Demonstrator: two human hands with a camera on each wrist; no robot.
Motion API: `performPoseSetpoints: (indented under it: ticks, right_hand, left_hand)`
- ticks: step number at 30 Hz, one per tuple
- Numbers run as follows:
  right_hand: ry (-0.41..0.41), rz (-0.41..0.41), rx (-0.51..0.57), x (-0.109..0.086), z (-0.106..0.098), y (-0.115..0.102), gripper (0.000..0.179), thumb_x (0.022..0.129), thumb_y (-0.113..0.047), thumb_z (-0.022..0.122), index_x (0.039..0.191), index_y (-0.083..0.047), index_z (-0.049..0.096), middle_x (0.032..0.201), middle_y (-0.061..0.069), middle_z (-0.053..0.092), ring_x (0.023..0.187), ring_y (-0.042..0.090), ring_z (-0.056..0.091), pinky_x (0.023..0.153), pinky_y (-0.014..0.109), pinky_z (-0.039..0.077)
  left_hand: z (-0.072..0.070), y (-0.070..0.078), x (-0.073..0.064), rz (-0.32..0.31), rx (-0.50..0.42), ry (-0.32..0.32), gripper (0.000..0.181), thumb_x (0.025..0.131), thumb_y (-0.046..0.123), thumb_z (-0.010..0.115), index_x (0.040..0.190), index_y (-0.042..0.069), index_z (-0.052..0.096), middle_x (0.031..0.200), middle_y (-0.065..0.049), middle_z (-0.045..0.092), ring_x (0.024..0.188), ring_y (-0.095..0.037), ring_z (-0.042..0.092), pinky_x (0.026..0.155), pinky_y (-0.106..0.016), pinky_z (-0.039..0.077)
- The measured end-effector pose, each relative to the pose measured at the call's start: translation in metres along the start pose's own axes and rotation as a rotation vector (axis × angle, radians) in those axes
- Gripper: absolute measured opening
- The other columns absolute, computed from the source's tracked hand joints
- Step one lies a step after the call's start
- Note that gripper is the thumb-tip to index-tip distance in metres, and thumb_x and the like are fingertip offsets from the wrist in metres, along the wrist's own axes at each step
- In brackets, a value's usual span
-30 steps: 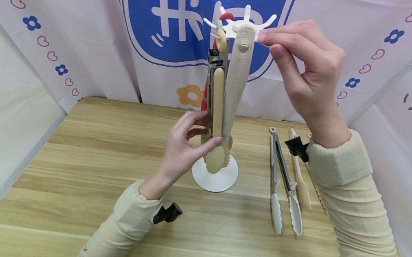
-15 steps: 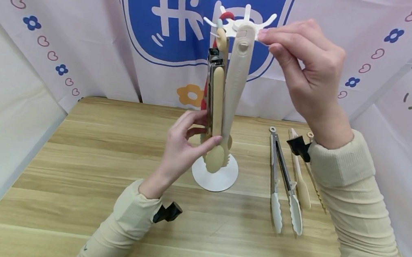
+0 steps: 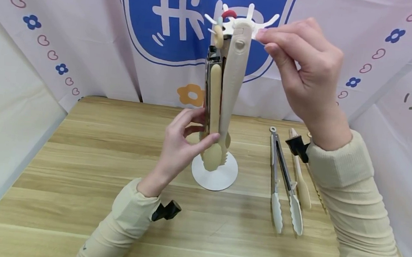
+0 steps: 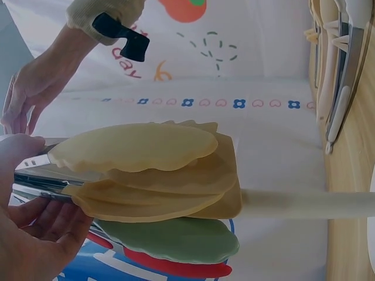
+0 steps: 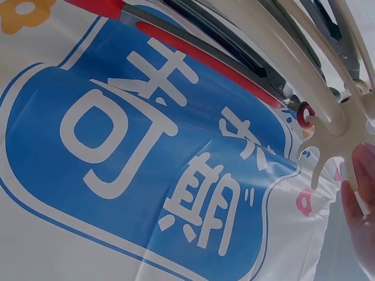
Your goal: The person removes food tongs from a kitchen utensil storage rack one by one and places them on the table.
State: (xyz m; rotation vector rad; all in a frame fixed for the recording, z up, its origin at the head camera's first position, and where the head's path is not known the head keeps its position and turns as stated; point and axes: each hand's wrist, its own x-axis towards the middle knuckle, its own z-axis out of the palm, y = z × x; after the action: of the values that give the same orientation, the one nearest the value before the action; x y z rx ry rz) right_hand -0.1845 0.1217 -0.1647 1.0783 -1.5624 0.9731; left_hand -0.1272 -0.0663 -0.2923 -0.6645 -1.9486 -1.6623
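At the left, a cream sleeve with a black camera leads to the left hand, which reaches in over the wood table. Its thumb lies across the front of the cream tongs and its fingers curl round behind, clamped on them. The tongs stand nearly upright, head down, at the front of the white rack, above its round base. Behind them, in the left wrist view, are tan heads, a green head and a red one. Just to their right, a beige utensil slants down from the rack's top.

Next, the right hand pinches a prong at the rack's right side between thumb and fingertips, its other fingers curled in. Below it on the table lie white-tipped tongs with their legs spread, then a beige pair and a third pair, partly hidden behind the right wrist and sleeve. A printed cloth hangs behind.
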Motion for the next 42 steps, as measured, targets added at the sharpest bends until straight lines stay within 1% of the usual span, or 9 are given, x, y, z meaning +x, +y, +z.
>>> performPoseSetpoints:
  ticks: [5,12,25,42]
  right_hand:
    - [0.004,0.002,-0.003,0.000,0.001,-0.001,0.011,0.080,0.005,0.063,0.084,-0.001,0.071,0.081,0.007,0.069,0.068,0.024,0.052,0.071,0.028,0.037]
    - [0.013,0.009,0.003,-0.001,0.002,-0.001,0.010,0.079,0.005,0.064,0.084,-0.001,0.071,0.081,0.006,0.069,0.068,0.024,0.052,0.071,0.027,0.036]
    - [0.013,0.008,-0.004,0.000,0.001,-0.001,0.011,0.080,0.005,0.064,0.084,-0.001,0.071,0.080,0.007,0.069,0.067,0.024,0.050,0.070,0.027,0.036]
    - [0.010,-0.011,-0.041,0.000,0.002,-0.003,0.010,0.080,0.003,0.064,0.085,-0.002,0.071,0.081,0.007,0.069,0.066,0.026,0.050,0.069,0.026,0.035]
  left_hand:
    - [-0.003,0.001,0.000,0.003,0.008,0.001,0.046,0.070,-0.006,0.073,0.112,-0.010,0.055,0.101,-0.018,0.056,0.087,-0.021,0.057,0.073,-0.032,0.053]
    - [-0.007,0.001,0.000,-0.002,0.027,-0.003,0.044,0.071,-0.005,0.073,0.111,-0.011,0.055,0.103,-0.018,0.055,0.088,-0.019,0.057,0.074,-0.029,0.053]
    - [-0.010,0.004,0.000,0.006,0.029,0.009,0.045,0.070,-0.006,0.073,0.111,-0.011,0.055,0.102,-0.018,0.056,0.088,-0.019,0.057,0.074,-0.028,0.053]
    - [-0.017,0.005,0.000,-0.016,0.038,0.025,0.047,0.070,-0.007,0.073,0.113,-0.010,0.055,0.101,-0.016,0.056,0.089,-0.017,0.057,0.075,-0.027,0.052]
